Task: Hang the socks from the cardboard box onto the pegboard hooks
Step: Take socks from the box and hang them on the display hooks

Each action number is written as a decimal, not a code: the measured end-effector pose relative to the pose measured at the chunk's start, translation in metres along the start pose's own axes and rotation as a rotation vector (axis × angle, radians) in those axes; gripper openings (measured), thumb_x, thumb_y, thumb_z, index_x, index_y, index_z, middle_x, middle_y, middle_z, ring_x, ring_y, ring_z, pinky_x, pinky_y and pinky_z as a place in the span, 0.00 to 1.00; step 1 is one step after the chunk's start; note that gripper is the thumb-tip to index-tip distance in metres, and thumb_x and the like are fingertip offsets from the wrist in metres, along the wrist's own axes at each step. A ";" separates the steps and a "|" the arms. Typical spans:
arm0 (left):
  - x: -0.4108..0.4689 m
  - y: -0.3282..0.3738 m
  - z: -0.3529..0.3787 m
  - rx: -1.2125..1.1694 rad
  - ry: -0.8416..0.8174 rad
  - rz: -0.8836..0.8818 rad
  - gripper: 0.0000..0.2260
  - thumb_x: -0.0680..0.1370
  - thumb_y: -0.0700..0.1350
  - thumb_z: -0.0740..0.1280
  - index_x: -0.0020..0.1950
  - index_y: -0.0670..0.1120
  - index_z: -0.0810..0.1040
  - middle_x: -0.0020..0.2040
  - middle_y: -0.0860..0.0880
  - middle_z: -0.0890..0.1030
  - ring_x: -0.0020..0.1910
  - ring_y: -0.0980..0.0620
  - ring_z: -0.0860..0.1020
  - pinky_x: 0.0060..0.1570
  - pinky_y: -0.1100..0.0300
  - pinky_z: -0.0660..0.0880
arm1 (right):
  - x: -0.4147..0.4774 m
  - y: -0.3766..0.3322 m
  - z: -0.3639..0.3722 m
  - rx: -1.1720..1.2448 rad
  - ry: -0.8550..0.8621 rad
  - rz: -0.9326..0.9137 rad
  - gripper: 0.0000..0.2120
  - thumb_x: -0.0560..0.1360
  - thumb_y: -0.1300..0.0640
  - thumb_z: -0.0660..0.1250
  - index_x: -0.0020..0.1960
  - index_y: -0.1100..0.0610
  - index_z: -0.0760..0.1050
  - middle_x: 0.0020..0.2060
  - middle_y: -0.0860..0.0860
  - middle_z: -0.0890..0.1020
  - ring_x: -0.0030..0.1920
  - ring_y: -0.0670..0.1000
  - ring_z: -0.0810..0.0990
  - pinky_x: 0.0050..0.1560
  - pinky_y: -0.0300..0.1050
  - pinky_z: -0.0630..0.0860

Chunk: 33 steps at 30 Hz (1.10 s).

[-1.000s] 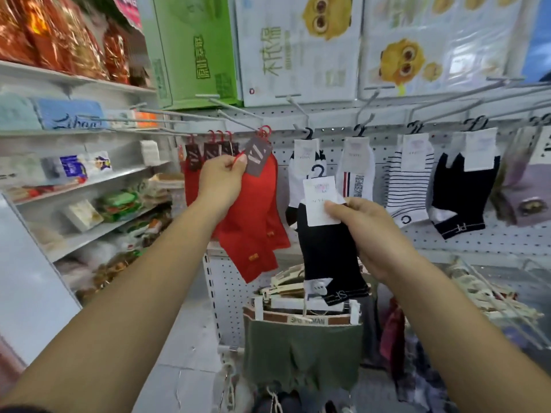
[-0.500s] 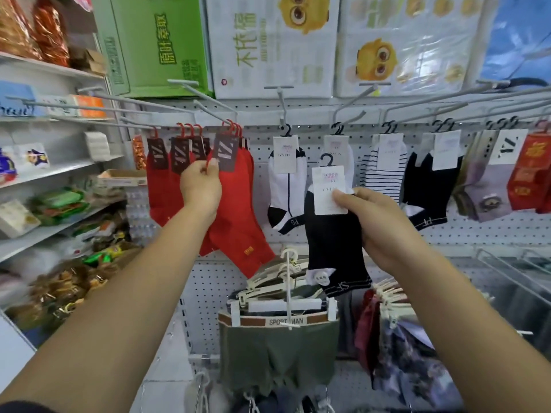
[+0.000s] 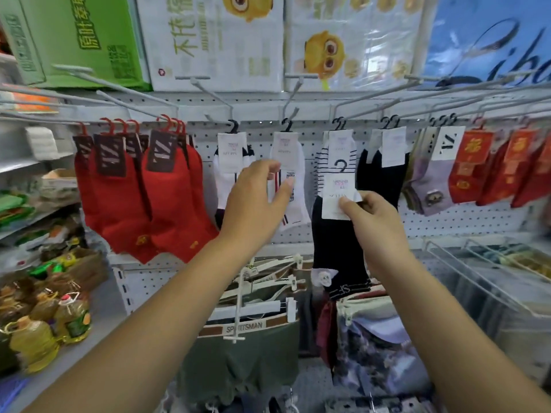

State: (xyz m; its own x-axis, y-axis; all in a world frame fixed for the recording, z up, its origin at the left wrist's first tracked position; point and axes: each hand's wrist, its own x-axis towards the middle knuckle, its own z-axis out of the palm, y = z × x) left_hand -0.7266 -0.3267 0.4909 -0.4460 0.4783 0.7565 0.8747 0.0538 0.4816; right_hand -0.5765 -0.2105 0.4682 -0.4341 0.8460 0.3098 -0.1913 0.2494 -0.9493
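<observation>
The black sock pair (image 3: 337,242) was held before the striped socks (image 3: 325,162), under the pegboard hooks (image 3: 137,100). Its white card (image 3: 335,204) was pinched by the right hand (image 3: 377,222), and the left hand (image 3: 256,195) was spread, grasping nothing. The hanger loop (image 3: 340,166) would best be kept upright and threaded over a hook tip. A black knit was seen, with a pale motif near its lower end.

Left socks (image 3: 167,204): red, dark brown tags.
Centre striped socks (image 3: 319,173): white with thin black bands.
Lower-centre socks (image 3: 337,248): black, white tag.
Upper-left carton (image 3: 74,34): green.
Pegboard (image 3: 465,222): white.
Lower-centre shorts (image 3: 244,362): olive green.
</observation>
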 end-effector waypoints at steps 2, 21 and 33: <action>0.010 0.018 0.019 0.029 -0.041 0.036 0.21 0.82 0.54 0.66 0.72 0.46 0.72 0.68 0.50 0.76 0.66 0.53 0.74 0.65 0.58 0.69 | 0.013 0.003 -0.019 -0.026 0.055 -0.035 0.08 0.80 0.55 0.67 0.59 0.50 0.77 0.53 0.48 0.84 0.55 0.50 0.83 0.61 0.57 0.79; 0.076 0.101 0.134 -0.061 0.213 -0.068 0.19 0.80 0.52 0.69 0.69 0.51 0.70 0.66 0.53 0.76 0.66 0.55 0.74 0.57 0.65 0.65 | 0.145 -0.024 -0.126 -0.160 -0.083 -0.265 0.21 0.81 0.56 0.64 0.70 0.39 0.67 0.63 0.46 0.75 0.64 0.55 0.77 0.63 0.58 0.78; 0.069 0.107 0.138 -0.034 0.182 -0.171 0.20 0.79 0.53 0.69 0.69 0.57 0.66 0.66 0.57 0.73 0.65 0.55 0.74 0.64 0.51 0.73 | 0.161 -0.005 -0.128 -0.310 -0.113 -0.394 0.24 0.80 0.52 0.68 0.75 0.47 0.69 0.44 0.39 0.75 0.43 0.40 0.76 0.44 0.35 0.73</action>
State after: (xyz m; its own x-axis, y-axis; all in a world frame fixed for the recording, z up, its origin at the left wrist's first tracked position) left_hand -0.6378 -0.1670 0.5333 -0.6169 0.2985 0.7283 0.7778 0.0895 0.6221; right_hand -0.5326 -0.0156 0.5163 -0.4775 0.6072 0.6351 -0.0968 0.6820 -0.7249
